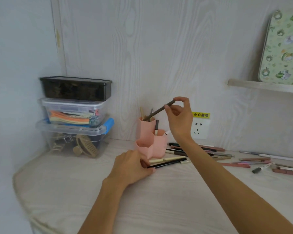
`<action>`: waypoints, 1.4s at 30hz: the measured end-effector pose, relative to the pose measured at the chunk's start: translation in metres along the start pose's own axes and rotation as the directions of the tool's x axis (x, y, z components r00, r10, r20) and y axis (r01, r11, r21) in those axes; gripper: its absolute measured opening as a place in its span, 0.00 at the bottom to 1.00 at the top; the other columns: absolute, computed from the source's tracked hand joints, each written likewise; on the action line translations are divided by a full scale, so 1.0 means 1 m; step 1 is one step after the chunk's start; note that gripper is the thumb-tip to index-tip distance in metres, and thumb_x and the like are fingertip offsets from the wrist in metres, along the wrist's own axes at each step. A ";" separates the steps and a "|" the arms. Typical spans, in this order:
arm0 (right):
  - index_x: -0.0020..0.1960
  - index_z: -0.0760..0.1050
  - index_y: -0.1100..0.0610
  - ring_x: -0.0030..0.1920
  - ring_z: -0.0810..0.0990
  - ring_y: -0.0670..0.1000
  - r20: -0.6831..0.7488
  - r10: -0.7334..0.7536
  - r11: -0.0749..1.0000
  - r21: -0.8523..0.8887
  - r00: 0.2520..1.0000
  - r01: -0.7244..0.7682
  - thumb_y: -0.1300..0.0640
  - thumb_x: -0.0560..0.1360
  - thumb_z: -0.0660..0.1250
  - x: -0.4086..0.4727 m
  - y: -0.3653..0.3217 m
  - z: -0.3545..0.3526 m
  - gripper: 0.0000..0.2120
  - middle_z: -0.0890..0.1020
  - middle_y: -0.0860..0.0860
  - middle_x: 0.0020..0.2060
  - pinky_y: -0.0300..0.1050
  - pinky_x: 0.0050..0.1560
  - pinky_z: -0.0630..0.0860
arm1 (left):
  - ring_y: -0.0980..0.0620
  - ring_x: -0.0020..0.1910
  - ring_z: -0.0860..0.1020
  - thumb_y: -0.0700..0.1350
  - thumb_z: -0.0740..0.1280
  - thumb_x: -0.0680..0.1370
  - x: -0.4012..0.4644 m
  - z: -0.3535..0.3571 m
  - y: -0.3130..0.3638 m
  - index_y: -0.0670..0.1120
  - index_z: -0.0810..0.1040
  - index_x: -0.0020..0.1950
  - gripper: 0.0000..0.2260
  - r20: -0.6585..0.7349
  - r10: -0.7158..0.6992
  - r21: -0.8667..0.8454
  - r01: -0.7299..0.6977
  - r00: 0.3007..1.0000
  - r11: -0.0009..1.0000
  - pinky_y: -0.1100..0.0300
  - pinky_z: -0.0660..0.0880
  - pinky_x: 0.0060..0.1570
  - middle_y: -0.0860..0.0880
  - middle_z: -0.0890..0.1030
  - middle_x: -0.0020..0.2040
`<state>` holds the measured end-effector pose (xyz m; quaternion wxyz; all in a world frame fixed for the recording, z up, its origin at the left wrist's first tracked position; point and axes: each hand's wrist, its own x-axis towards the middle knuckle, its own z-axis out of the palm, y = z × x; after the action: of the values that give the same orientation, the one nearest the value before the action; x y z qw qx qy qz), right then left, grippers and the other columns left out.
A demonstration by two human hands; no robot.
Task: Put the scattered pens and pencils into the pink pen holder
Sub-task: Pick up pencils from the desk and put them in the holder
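Observation:
The pink pen holder [149,141], made of hexagonal compartments, stands near the back wall with several pens upright in it. My right hand [178,118] pinches a dark brown pencil [159,110] above it, the lower tip inside the tall back compartment. My left hand [133,165] rests on the desk in front of the holder and grips the ends of a black pen [167,163] and a cream pen [166,159] that lie flat. Several more pens and pencils [243,160] lie scattered on the desk to the right.
Three stacked plastic boxes [74,115] sit at the back left corner. A wall socket [199,129] with a yellow label is behind my right wrist. A shelf [264,86] with a patterned board is at the upper right. The desk edge curves at the left.

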<state>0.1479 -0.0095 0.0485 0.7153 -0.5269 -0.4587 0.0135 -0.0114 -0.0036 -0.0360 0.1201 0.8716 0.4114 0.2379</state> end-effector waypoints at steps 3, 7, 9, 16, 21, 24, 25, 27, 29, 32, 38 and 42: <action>0.52 0.74 0.51 0.44 0.82 0.48 0.186 -0.073 0.949 -0.287 0.980 0.126 0.55 0.73 0.68 -0.004 0.009 0.010 0.08 0.85 0.48 0.43 0.44 0.47 0.76 | 0.59 0.49 0.76 0.59 0.69 0.71 -0.001 0.001 -0.001 0.58 0.83 0.49 0.10 -0.024 0.001 -0.008 -0.001 1.000 1.000 0.64 0.68 0.45 0.60 0.82 0.47; 0.54 0.80 0.50 0.61 0.72 0.51 0.476 -0.093 0.798 -0.490 0.874 0.352 0.54 0.75 0.65 -0.006 0.023 0.006 0.09 0.80 0.49 0.56 0.44 0.58 0.67 | 0.58 0.48 0.76 0.57 0.68 0.72 -0.001 0.001 -0.001 0.56 0.82 0.48 0.09 -0.057 0.015 -0.019 -0.016 0.998 1.000 0.64 0.67 0.44 0.59 0.82 0.47; 0.58 0.78 0.51 0.63 0.69 0.51 0.517 -0.115 0.788 -0.473 0.848 0.395 0.56 0.75 0.65 -0.009 0.025 -0.004 0.13 0.78 0.50 0.59 0.45 0.62 0.65 | 0.59 0.45 0.76 0.57 0.69 0.72 -0.001 0.000 0.000 0.56 0.82 0.48 0.08 -0.073 0.008 -0.037 -0.011 0.997 0.999 0.64 0.67 0.43 0.59 0.82 0.46; 0.51 0.78 0.49 0.53 0.75 0.46 0.342 -0.176 0.821 -0.466 0.923 0.330 0.62 0.75 0.65 -0.048 0.053 -0.072 0.10 0.79 0.43 0.49 0.37 0.54 0.70 | 0.64 0.40 0.77 0.55 0.71 0.70 0.002 -0.004 0.008 0.57 0.79 0.47 0.08 -0.186 -0.087 -0.270 0.034 0.979 0.962 0.70 0.66 0.36 0.61 0.80 0.40; 0.43 0.78 0.51 0.44 0.79 0.48 0.096 -0.085 0.948 -0.298 0.992 0.110 0.68 0.74 0.63 -0.042 0.055 -0.086 0.13 0.81 0.46 0.42 0.39 0.47 0.75 | 0.64 0.41 0.78 0.51 0.72 0.70 0.005 -0.008 0.011 0.56 0.79 0.42 0.04 -0.283 -0.193 -0.499 0.028 0.940 0.866 0.64 0.72 0.41 0.61 0.81 0.40; 0.46 0.79 0.51 0.46 0.79 0.48 0.302 0.118 0.909 -0.416 0.946 0.019 0.65 0.74 0.64 -0.042 0.073 -0.088 0.11 0.82 0.45 0.43 0.42 0.50 0.77 | 0.62 0.43 0.80 0.47 0.72 0.72 0.008 -0.008 0.009 0.54 0.79 0.44 0.04 -0.351 -0.230 -0.600 -0.030 0.908 0.799 0.60 0.76 0.48 0.58 0.82 0.41; 0.47 0.80 0.51 0.48 0.79 0.47 0.386 0.165 0.877 -0.478 0.908 0.044 0.65 0.73 0.64 -0.044 0.081 -0.089 0.12 0.82 0.45 0.45 0.43 0.52 0.76 | 0.60 0.44 0.80 0.45 0.72 0.72 0.010 -0.008 0.010 0.52 0.79 0.45 0.04 -0.368 -0.240 -0.625 -0.048 0.899 0.779 0.58 0.77 0.50 0.57 0.82 0.42; 0.50 0.80 0.50 0.52 0.76 0.48 0.502 0.197 0.824 -0.550 0.842 0.136 0.64 0.71 0.64 -0.049 0.093 -0.090 0.13 0.81 0.45 0.48 0.43 0.54 0.73 | 0.60 0.45 0.80 0.44 0.71 0.73 0.011 -0.009 0.010 0.51 0.80 0.49 0.06 -0.411 -0.254 -0.637 -0.077 0.876 0.767 0.59 0.77 0.52 0.57 0.82 0.44; 0.50 0.80 0.49 0.53 0.74 0.49 0.571 0.203 0.806 -0.558 0.795 0.196 0.62 0.71 0.64 -0.050 0.097 -0.089 0.13 0.80 0.46 0.48 0.42 0.53 0.71 | 0.60 0.47 0.79 0.44 0.69 0.74 0.011 -0.009 0.010 0.50 0.79 0.53 0.08 -0.485 -0.262 -0.620 -0.117 0.834 0.776 0.64 0.76 0.50 0.58 0.81 0.46; 0.49 0.80 0.49 0.52 0.73 0.49 0.594 0.184 0.805 -0.549 0.783 0.227 0.58 0.72 0.65 -0.051 0.099 -0.088 0.09 0.78 0.45 0.46 0.43 0.52 0.72 | 0.60 0.48 0.78 0.45 0.67 0.76 0.010 -0.010 0.012 0.47 0.77 0.59 0.12 -0.662 -0.285 -0.567 -0.215 0.693 0.795 0.73 0.73 0.44 0.57 0.80 0.48; 0.49 0.80 0.49 0.53 0.72 0.48 0.595 0.159 0.808 -0.537 0.787 0.243 0.57 0.73 0.66 -0.052 0.100 -0.089 0.08 0.79 0.47 0.47 0.40 0.52 0.71 | 0.59 0.48 0.78 0.45 0.66 0.77 0.009 -0.017 0.023 0.43 0.76 0.58 0.11 -0.826 -0.380 -0.540 -0.392 0.416 0.745 0.72 0.72 0.41 0.56 0.79 0.49; 0.49 0.80 0.48 0.53 0.73 0.48 0.579 0.158 0.804 -0.546 0.800 0.237 0.56 0.72 0.66 -0.051 0.101 -0.088 0.07 0.79 0.47 0.47 0.41 0.53 0.71 | 0.63 0.48 0.78 0.44 0.66 0.77 0.023 -0.018 0.039 0.48 0.75 0.58 0.10 -0.858 -0.317 -0.484 -0.426 0.405 0.765 0.73 0.72 0.40 0.61 0.77 0.50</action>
<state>0.2243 -0.0556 -0.0632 0.3317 -0.6812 -0.6523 0.0191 0.0176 -0.0105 0.0022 0.1570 0.5113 0.2683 0.8012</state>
